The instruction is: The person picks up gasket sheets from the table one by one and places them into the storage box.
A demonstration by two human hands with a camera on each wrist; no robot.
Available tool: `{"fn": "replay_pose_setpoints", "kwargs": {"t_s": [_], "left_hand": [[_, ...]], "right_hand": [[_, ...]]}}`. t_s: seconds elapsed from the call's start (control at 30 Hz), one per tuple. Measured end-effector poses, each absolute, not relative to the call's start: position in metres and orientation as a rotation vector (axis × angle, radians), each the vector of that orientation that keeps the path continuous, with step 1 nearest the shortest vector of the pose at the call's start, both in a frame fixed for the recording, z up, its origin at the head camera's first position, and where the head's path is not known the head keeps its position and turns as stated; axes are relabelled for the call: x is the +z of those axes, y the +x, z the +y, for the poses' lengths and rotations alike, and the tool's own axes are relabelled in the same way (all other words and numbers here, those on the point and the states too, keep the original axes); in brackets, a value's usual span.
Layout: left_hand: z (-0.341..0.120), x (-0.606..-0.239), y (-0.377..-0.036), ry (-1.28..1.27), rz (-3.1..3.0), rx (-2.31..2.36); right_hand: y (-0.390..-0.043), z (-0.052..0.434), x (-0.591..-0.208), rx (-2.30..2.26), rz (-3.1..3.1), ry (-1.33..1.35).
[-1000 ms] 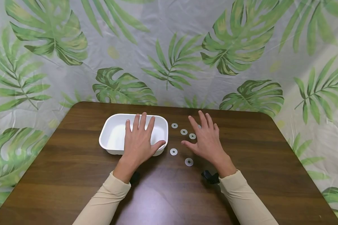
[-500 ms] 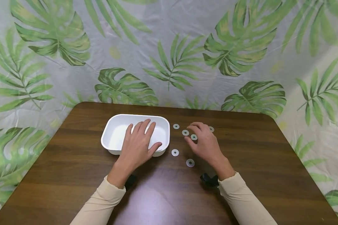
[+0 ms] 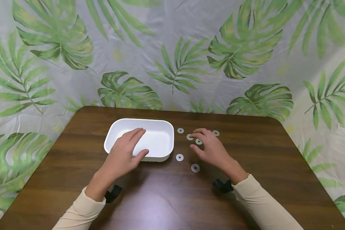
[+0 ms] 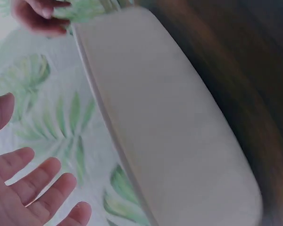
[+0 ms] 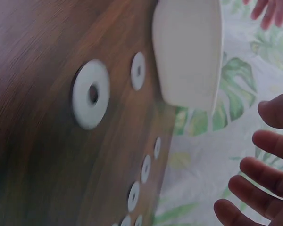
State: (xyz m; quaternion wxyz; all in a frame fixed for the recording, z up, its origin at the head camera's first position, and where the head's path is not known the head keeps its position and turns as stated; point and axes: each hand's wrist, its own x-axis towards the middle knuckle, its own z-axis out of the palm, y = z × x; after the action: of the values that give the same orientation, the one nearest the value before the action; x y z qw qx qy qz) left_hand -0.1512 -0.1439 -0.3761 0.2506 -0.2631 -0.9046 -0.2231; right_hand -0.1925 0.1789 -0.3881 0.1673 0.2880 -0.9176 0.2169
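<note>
A white rectangular plastic tub (image 3: 158, 135) stands left of the table's middle. Over its front left part hovers my left hand (image 3: 121, 156), fingers loosely bent and thumb apart, gripping nothing. Several flat metal washers lie right of the tub; the nearest washer (image 3: 192, 168) is at the front, and another washer (image 3: 177, 157) sits by the tub's corner. Above the farther group is my right hand (image 3: 212, 149), fingertips close to a washer (image 3: 198, 143) in the head view. In the right wrist view the right fingers (image 5: 262, 172) hold nothing and stand above the wooden surface.
The brown wooden table (image 3: 247, 198) ends at a back edge, behind which a leaf-patterned cloth (image 3: 187, 19) hangs. A washer (image 3: 214, 133) lies beyond the right hand, and one more washer (image 3: 178, 131) is near the tub's back right corner. Black straps (image 3: 114, 193) show at both wrists.
The left hand has moved left and back toward the body, from over the tub's middle to its front left. The right hand's spread fingers have bent and come lower near the washers.
</note>
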Motion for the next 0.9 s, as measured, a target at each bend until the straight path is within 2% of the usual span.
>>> {"fn": "replay_pose_setpoints", "kwargs": {"t_s": [0.17, 0.43, 0.9], "left_hand": [[-0.175, -0.378, -0.158, -0.601, -2.544, -0.6], [-0.217, -0.388, -0.168, -0.396, -2.643, -0.875], [-0.24, -0.396, -0.173, -0.302, -2.916, -1.016]], "right_hand": [[-0.192, 0.195, -0.391, 0.488, -2.668, 0.828], [-0.185, 0.219, -0.402, 0.358, -2.806, 0.713], [-0.182, 0.256, -0.401, 0.444, -2.948, 0.622]]}}
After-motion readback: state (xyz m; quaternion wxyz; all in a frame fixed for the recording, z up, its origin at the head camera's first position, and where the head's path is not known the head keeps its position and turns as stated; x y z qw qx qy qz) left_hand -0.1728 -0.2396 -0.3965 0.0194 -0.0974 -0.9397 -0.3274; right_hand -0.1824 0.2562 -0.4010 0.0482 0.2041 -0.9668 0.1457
